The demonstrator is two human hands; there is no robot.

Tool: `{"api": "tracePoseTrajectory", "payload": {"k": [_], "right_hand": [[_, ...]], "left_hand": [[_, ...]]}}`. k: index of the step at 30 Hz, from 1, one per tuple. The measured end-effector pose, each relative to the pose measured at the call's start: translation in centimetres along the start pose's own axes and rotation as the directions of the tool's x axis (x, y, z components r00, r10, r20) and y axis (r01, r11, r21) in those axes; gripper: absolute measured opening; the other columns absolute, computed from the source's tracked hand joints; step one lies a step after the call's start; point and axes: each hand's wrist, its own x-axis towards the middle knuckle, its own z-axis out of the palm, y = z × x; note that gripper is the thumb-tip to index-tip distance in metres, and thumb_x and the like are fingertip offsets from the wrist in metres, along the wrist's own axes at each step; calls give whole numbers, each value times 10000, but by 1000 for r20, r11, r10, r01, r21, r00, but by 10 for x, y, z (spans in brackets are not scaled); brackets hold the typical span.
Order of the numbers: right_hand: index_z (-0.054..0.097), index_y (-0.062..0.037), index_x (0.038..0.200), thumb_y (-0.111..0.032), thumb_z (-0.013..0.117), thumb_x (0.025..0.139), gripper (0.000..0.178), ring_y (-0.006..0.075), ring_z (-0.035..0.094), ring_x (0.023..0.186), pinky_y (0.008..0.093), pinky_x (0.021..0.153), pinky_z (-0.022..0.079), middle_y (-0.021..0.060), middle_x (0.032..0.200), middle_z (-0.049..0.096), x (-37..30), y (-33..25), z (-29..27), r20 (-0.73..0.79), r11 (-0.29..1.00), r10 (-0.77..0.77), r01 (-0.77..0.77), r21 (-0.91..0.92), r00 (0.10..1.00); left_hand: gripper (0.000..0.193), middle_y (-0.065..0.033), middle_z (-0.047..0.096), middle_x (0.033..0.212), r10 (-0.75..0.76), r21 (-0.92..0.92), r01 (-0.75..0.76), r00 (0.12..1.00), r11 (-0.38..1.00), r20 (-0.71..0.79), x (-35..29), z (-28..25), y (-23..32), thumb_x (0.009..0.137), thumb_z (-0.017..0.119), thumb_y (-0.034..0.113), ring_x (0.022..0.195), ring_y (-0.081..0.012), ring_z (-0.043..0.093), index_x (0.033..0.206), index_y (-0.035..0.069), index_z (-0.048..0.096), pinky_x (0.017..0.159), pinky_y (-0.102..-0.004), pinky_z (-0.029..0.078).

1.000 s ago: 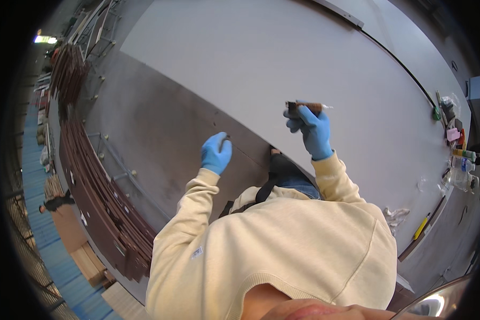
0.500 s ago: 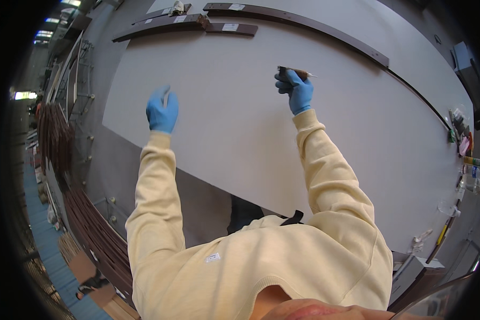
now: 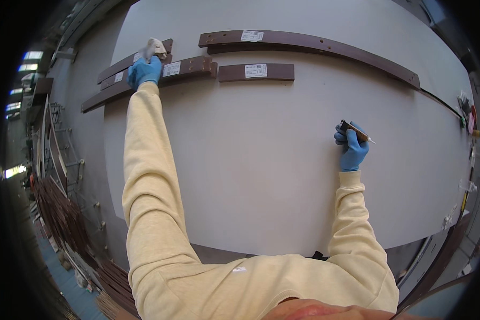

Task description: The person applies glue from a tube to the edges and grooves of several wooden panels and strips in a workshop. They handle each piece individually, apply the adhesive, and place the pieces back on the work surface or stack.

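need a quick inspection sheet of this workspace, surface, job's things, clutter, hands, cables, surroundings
Surface: broad pale grey tabletop.
Job's things: brown tube with a pale nozzle; crumpled white cloth; several brown boards, some with white labels, toward the far side.
Clutter: small mixed items at the right edge, too small to identify fully.
Hands: blue-gloved right hand grips the tube; blue-gloved left hand is at the cloth, grip unclear.
Cables: none confirmed; a thin dark line runs right from the longest board, nature unclear.
Surroundings: stacked brown strips at left; bright lights beyond.
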Motion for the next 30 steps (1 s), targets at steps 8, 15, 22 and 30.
{"api": "tracePoseTrajectory", "payload": {"k": [8,15,22,30], "right_hand": [[617,60,1277,-74,645,974,333,212,673,699,308,599,539,232,957,718,-2,3,6,-96,998,0,-6,-63,995],[619,58,1271,-49,641,971,320,216,677,689,315,604,550,238,951,723,-4,-1,5,-137,995,-18,5,-95,990],[622,56,1264,-44,649,961,320,216,684,686,301,591,542,238,946,730,-2,1,7,-146,992,-10,-8,-125,989],[611,65,1279,-67,638,983,325,204,657,666,292,557,500,234,957,721,-2,-3,19,-177,978,-26,-11,-207,984]], "left_hand": [[817,-195,703,1293,-62,65,51,982,997,181,83,46,7,794,598,776,1204,-380,668,1267,123,729,1003,-501,515],[603,-137,742,1237,-89,110,61,957,992,276,96,63,26,833,631,620,1194,-334,682,1176,145,774,1009,-461,518],[450,-181,756,1130,-76,10,75,982,997,171,107,63,19,896,593,464,1071,-360,726,1097,106,776,916,-453,557],[397,-161,767,940,69,-363,-97,994,927,-90,88,2,44,933,623,447,862,-329,739,984,86,782,788,-430,563]]}}
